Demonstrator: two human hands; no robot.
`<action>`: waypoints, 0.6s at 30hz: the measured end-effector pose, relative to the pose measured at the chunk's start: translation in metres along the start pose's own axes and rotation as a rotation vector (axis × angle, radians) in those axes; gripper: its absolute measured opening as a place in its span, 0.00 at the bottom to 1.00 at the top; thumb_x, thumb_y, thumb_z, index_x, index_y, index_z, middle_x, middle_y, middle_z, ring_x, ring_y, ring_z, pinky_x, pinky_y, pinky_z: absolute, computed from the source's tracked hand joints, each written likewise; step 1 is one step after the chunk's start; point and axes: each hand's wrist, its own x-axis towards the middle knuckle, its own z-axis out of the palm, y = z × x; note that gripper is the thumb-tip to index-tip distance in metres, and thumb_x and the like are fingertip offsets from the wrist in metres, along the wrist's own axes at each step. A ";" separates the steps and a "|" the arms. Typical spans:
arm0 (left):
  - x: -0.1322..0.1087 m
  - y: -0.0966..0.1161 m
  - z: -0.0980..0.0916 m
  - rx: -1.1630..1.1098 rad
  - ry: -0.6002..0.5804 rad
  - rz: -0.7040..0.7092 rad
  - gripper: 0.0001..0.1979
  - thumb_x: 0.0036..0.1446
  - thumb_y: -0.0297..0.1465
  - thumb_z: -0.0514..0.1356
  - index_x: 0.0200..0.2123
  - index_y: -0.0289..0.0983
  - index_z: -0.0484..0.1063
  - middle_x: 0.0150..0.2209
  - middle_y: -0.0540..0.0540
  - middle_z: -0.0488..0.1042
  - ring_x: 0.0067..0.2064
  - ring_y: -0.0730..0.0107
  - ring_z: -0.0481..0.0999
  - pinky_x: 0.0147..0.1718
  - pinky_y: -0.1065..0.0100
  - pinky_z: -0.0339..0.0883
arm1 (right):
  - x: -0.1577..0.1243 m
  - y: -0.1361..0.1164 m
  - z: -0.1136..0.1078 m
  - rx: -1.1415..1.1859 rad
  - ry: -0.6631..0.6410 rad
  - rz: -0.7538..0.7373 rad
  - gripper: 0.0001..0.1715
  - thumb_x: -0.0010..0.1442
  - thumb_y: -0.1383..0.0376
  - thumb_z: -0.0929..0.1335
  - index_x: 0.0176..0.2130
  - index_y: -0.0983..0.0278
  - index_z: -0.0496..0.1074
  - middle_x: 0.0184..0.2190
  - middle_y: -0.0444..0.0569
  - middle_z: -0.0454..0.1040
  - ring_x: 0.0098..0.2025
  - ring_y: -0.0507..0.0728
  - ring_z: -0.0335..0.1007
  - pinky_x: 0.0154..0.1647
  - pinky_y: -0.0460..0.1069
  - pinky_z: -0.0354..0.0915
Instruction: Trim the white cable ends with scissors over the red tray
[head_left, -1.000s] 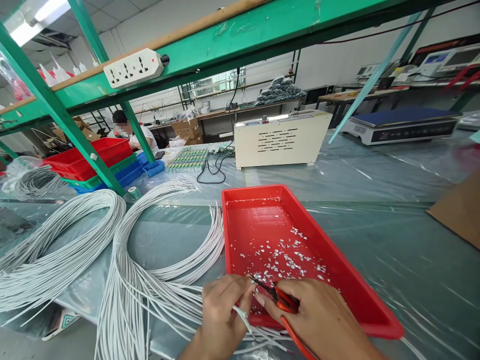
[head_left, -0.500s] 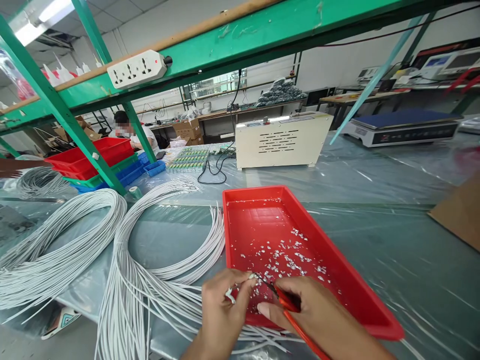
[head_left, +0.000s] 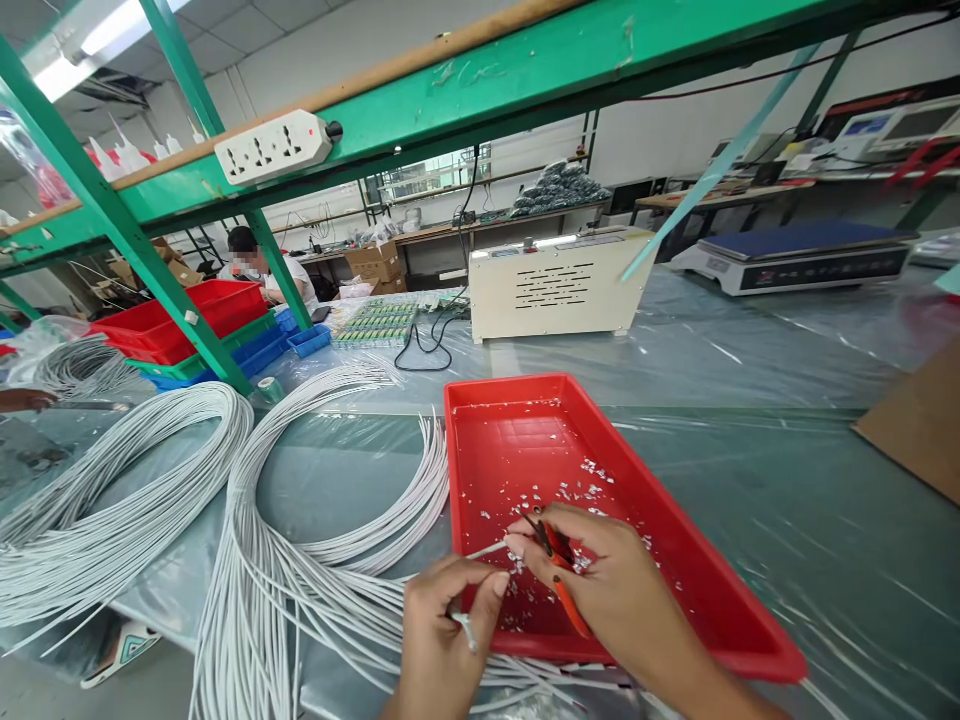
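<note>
Over the near end of a red tray (head_left: 679, 525), my left hand (head_left: 442, 625) pinches a white cable (head_left: 487, 549) between thumb and forefinger. A short piece of white cable also sticks out below that thumb. In my right hand (head_left: 611, 575) are orange-handled cutters (head_left: 568, 605), their dark jaws pointing up and left, away from the cable. The thumb and forefinger of this hand meet at the cable's end. White and silvery scraps (head_left: 592, 468) lie scattered across the tray floor. Left of the tray spreads a large coil of white cables (head_left: 251, 500), some running beneath my hands.
Another white cable coil (head_left: 172, 430) lies farther left, near stacked red, green and blue bins (head_left: 180, 315). A cream metal box (head_left: 555, 290) stands behind the tray, a scale (head_left: 802, 255) at right. A green shelf frame (head_left: 450, 95) crosses overhead. Someone sits in the background.
The cutters' jaws have come away from the cable and now point upward. My right thumb and forefinger have moved up to the cable end. Another person's hand at far left has moved lower.
</note>
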 end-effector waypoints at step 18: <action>0.012 0.004 -0.015 -0.729 0.046 -0.468 0.12 0.46 0.36 0.66 0.22 0.31 0.72 0.13 0.60 0.50 0.17 0.84 0.43 0.17 0.79 0.45 | -0.032 0.004 0.019 0.207 -0.204 -0.061 0.16 0.56 0.54 0.65 0.27 0.65 0.67 0.19 0.43 0.65 0.20 0.50 0.59 0.19 0.44 0.54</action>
